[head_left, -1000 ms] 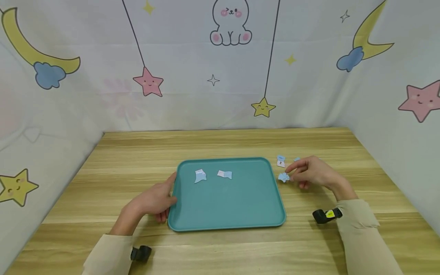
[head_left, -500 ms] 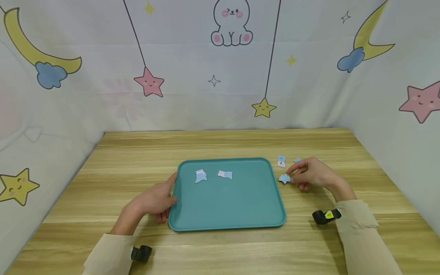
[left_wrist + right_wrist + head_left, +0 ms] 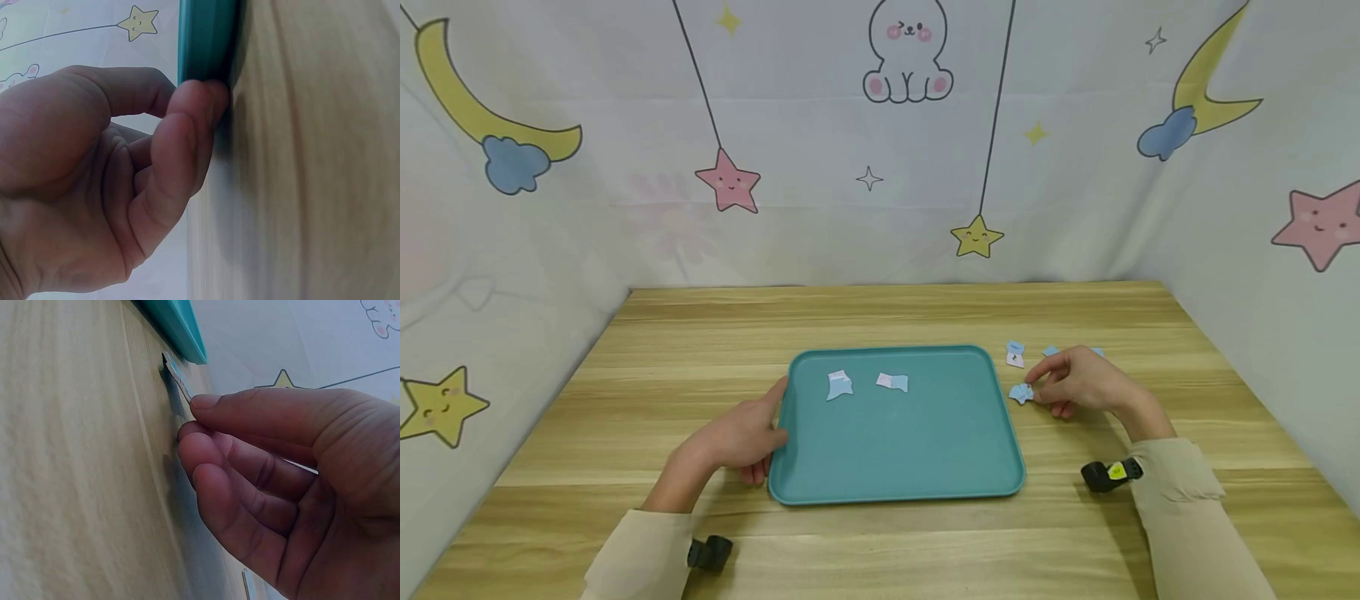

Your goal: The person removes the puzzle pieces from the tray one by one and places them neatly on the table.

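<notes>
The right hand (image 3: 1078,383) pinches a small light-blue piece (image 3: 1021,393) just right of the teal tray (image 3: 895,450). In the right wrist view the thin piece (image 3: 177,377) sticks out from the thumb tip of the right hand (image 3: 269,469), tilted over the wood. At the tray's left side, the left hand (image 3: 737,433) grips the rim with thumb and fingers. The left wrist view shows the left hand (image 3: 112,162) with fingertips at the teal rim (image 3: 206,44). Two white-and-blue pieces lie apart in the tray, one at the left (image 3: 839,386), one near the middle (image 3: 892,382).
Behind the pinched piece, a white-and-blue piece (image 3: 1015,354) lies on the wooden table (image 3: 880,550). Blue pieces (image 3: 1051,352) show partly behind the right hand. A white cloth with printed stars (image 3: 730,181) hangs behind the table and at both sides.
The whole head view has shifted slightly. The piece at the right fingertips has turned a little; both hands have otherwise stayed in nearly the same places.
</notes>
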`<state>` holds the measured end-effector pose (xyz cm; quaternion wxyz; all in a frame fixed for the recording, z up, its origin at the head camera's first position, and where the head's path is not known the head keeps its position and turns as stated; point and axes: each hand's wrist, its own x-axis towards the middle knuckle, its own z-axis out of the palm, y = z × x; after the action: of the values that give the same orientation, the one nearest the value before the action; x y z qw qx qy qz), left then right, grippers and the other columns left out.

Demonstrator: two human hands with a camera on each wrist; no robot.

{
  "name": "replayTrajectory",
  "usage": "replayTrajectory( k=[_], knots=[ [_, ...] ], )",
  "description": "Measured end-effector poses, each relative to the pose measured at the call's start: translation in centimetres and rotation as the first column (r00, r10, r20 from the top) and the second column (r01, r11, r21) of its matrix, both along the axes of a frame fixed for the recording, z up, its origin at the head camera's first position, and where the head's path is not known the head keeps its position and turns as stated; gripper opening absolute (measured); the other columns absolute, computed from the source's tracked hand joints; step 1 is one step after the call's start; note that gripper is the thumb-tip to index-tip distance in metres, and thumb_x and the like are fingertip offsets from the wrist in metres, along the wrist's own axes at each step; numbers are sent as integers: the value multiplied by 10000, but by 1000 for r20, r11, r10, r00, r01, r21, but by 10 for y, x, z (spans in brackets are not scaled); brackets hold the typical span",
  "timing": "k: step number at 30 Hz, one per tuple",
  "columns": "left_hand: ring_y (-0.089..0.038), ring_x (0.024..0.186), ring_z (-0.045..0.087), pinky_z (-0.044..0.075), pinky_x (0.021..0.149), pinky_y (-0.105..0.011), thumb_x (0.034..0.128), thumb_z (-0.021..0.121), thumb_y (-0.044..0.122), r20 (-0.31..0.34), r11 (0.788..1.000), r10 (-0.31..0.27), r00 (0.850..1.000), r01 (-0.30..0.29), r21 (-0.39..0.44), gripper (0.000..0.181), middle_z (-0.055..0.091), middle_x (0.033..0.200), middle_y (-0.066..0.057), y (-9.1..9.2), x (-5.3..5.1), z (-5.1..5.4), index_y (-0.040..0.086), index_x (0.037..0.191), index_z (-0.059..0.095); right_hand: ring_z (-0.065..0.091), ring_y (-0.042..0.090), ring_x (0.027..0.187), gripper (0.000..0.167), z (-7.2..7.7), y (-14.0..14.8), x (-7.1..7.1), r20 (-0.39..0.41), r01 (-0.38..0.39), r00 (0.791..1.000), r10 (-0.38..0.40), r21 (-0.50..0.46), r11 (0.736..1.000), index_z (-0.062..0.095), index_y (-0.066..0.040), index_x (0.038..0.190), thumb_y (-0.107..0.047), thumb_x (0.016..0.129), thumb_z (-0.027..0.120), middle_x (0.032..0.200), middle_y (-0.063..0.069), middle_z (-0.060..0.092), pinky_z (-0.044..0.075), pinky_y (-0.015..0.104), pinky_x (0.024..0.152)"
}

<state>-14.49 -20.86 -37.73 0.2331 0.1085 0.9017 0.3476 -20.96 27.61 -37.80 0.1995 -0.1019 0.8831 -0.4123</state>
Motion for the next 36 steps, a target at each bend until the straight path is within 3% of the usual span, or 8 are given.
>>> replayTrajectory(
  k=[10, 18, 29, 36],
  knots=[
    [-149, 398, 606, 576, 444, -348, 977, 483, 4, 7, 1000, 7, 1000, -7, 8, 870, 629, 549, -101, 0, 1, -1, -20, 1679, -28, 668, 157, 627, 329, -1, 0, 1, -17, -3, 1000, 3, 19, 1000, 726, 66, 1224, -88, 936, 760, 745, 47, 686, 621, 328, 591],
    [-144, 393, 601, 576, 448, -344, 975, 471, 3, 6, 1000, 17, 1000, -17, -1, 868, 632, 550, -100, 0, 0, -1, -10, 1682, -31, 687, 185, 656, 427, 2, 4, 0, -51, 7, 999, -7, 14, 1000, 666, 87, 1324, -76, 937, 743, 812, 75, 703, 627, 341, 603],
    [-150, 396, 607, 578, 447, -343, 979, 482, 8, 10, 1000, 20, 1000, -20, -3, 865, 635, 552, -107, 1, 1, 0, -12, 1682, -22, 624, 187, 635, 382, 9, -8, 3, -173, 26, 984, -36, -59, 998, 689, 34, 1326, -114, 976, 717, 872, 149, 697, 582, 323, 610],
    [-150, 396, 606, 577, 446, -348, 980, 484, 7, 8, 1000, 13, 1000, -13, 1, 867, 631, 550, -103, 0, 1, -1, -17, 1680, -27, 613, 203, 632, 386, 12, -23, 4, -170, 10, 985, -34, -144, 990, 681, 65, 1316, -116, 979, 732, 876, 181, 701, 576, 346, 611]
  ],
)
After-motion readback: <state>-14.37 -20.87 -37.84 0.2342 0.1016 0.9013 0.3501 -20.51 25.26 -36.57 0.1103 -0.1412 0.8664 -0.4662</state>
